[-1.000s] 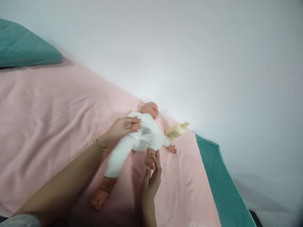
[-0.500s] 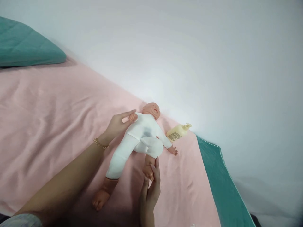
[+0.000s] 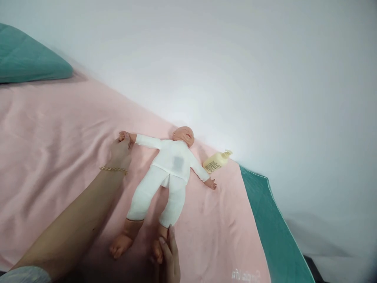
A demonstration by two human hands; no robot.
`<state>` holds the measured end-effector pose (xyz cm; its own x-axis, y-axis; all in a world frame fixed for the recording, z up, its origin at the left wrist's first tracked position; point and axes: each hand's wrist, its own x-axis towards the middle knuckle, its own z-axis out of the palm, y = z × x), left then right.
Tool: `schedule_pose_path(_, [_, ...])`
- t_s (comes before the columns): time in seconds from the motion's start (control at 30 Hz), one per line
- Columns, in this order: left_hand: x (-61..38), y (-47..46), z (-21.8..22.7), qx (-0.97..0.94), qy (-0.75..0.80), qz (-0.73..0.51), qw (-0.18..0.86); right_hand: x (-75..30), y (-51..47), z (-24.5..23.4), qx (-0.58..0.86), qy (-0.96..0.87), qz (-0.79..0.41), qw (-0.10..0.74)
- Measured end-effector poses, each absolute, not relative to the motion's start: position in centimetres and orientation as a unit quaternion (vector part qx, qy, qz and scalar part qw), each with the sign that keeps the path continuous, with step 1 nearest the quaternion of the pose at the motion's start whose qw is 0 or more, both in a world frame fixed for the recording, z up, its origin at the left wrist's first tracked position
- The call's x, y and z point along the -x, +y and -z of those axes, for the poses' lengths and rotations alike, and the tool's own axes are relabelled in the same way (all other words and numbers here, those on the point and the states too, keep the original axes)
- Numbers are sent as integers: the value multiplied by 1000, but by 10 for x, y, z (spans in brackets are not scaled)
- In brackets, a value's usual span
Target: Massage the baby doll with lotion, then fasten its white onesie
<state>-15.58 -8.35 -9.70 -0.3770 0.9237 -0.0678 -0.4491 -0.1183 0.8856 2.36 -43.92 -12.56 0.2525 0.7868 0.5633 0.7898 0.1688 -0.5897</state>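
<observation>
a pale wall (image 3: 235,78) fills the upper and right part of the view. below it spreads a pink blanket (image 3: 218,228), creased most on the left side, with its upper edge running along the foot of the wall. a strip of green cloth (image 3: 262,208) borders the blanket on the right, and a green cushion (image 3: 29,57) rests at the upper left. the doll (image 3: 167,157) lies on its back on the blanket, near the wall, with its head toward the wall and its feet toward the person; its body and limbs are white, its head, hands and feet skin-toned, and a grey patch marks its chest. the left hand (image 3: 120,151) has its grip clamped on the doll's wrist, that arm stretched out to the left of the view. the right hand (image 3: 172,251) has its grip closed around the foot and ankle of the leg on the right of the view, while the other leg lies free beside it. a yellow pump bottle (image 3: 216,161) is just beside the doll's other arm, near the wall, its printed label facing the camera. a sleeve (image 3: 26,275) shows at the lower left corner. a gold bracelet (image 3: 113,169) circles the left wrist, and white lettering (image 3: 246,274) shows low on the blanket.
</observation>
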Motion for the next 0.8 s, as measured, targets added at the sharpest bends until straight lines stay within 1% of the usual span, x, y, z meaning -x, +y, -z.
schedule_pose_path(0.1, [154,-87,89,-183,469,-704,500,-21,-442,137,637,-629,23,444])
schedule_pose_path(0.17, [151,-92,77,-194,464,-718,482,-20,-442,141,635,-635,38,439])
schedule_pose_path(0.3, [141,-108,47,-231,446,-760,413,-19,-439,145,628,-646,89,424])
schedule_pose_path(0.4, [129,-127,29,-375,401,-757,354,-20,-438,148,627,-652,119,409])
schedule_pose_path(0.47, [120,-141,22,-498,395,-708,308,-24,-437,148,628,-655,116,405])
schedule_pose_path(0.53, [113,-150,20,-608,355,-662,258,-30,-434,142,627,-656,104,407])
schedule_pose_path(0.67, [105,-154,23,-738,242,-612,152,-46,-414,110,617,-673,91,397])
schedule_pose_path(0.8, [102,-151,25,-800,207,-555,95,-56,-384,66,611,-707,113,337])
